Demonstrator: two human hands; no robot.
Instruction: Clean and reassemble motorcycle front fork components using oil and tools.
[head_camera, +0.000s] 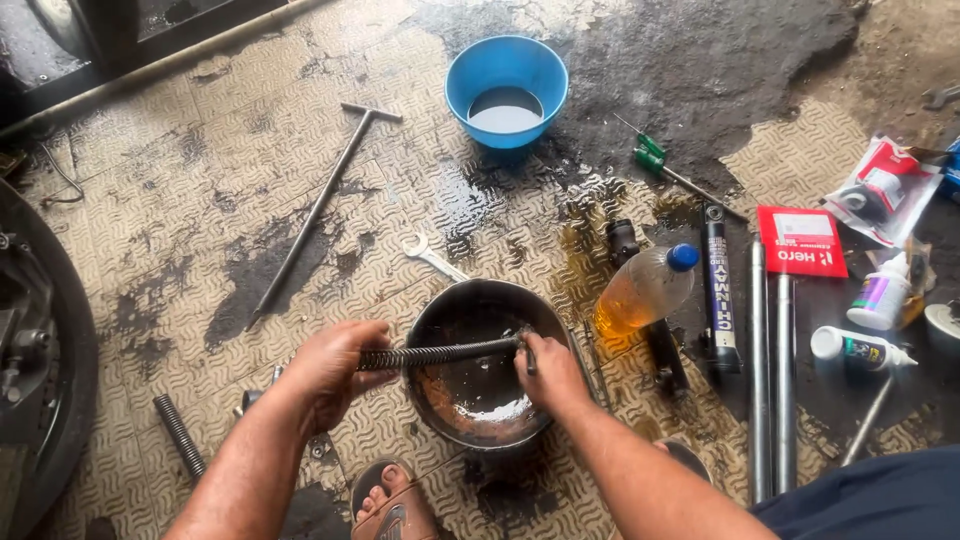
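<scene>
Head view: spring (440, 353) lies crosswise (both hands gripping).

Patterned tile floor (200, 150) blotched with dark oil stains and wet patches, lit by flat daylight

Blue bowl (506, 90), red packet (802, 241), amber-filled bottle (645, 289), blackened pan (482, 362)

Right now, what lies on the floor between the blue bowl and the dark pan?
A small open-ended spanner lies between the blue bowl and the dark pan, on wet floor, in the head view.
</scene>
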